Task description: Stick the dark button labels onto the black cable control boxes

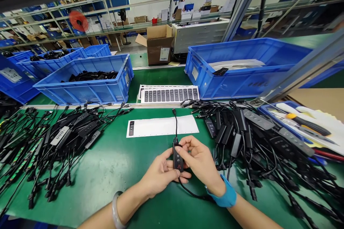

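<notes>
Both of my hands hold one small black inline controller [177,157] with a thin cable running up and down from it, low over the green mat. My left hand [159,174] grips it from the left, fingers wrapped under it. My right hand [200,162] pinches its right side with thumb and fingertips on its face. Just beyond lies a white backing strip [163,126] with one black label left at its left end. A full sheet of black labels [168,94] lies farther back.
Piles of black cabled controllers lie left [61,139] and right [249,132] on the mat. Blue bins stand behind, left [88,89] and right [242,78]. A tray with tools [303,125] sits far right. A cardboard box [159,44] stands at the back.
</notes>
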A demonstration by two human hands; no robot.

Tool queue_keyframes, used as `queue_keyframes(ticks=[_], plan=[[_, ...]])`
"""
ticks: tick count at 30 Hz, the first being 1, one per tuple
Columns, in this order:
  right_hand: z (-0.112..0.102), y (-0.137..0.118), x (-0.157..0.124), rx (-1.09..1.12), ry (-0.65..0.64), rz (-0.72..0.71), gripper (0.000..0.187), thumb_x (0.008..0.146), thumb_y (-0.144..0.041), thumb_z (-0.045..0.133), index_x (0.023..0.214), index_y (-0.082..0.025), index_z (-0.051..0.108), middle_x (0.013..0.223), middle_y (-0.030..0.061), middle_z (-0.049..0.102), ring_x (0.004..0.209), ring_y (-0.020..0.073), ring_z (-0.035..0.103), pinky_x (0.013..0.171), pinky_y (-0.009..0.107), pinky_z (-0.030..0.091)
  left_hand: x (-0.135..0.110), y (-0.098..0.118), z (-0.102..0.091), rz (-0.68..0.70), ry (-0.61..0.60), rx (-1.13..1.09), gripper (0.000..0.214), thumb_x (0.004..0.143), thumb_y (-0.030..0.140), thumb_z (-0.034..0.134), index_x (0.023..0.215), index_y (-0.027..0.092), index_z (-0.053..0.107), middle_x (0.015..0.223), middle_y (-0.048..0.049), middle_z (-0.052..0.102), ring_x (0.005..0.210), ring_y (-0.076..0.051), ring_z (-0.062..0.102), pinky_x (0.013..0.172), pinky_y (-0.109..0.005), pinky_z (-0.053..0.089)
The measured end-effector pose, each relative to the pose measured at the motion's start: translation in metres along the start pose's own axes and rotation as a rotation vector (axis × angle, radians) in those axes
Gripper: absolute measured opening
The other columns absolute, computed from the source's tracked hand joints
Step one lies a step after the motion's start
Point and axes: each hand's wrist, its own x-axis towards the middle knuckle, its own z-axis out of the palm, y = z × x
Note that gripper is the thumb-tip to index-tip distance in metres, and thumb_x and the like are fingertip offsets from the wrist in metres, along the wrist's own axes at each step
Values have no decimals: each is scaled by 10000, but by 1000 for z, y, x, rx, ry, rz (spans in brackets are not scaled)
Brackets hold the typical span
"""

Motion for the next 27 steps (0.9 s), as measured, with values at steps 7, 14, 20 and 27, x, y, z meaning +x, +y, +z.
queue_keyframes(ticks=[7,14,20,27], plan=[[-6,2,7,-98,25,-32,485,762,-429,679,1119,-190,451,785,-23,434,589,97,456,485,191,455,2,-2,-1,38,30,-14,668,689,244,761,1279,103,483,957,-126,675,713,-161,675,660,-253,511],[-2,-10,2,8,-342,91,767,663,-267,737,1321,-199,349,955,17,502,675,108,519,577,214,466,3,-2,-3,104,-36,45,526,642,274,844,1071,86,605,762,-64,652,685,-136,633,583,-194,484],[0,-2,14,-72,-135,-96,387,918,-498,469,899,-127,576,694,8,498,580,101,452,513,192,386,9,-12,-5,37,29,78,533,772,533,708,1038,83,602,806,-87,664,550,-71,569,482,-153,417],[3,-2,7,-212,-167,-110,443,867,-319,520,1277,-151,502,751,8,597,453,80,495,491,182,420,20,-20,-4,122,123,-19,517,698,609,730,771,122,571,649,-20,614,484,-71,533,424,-152,381]])
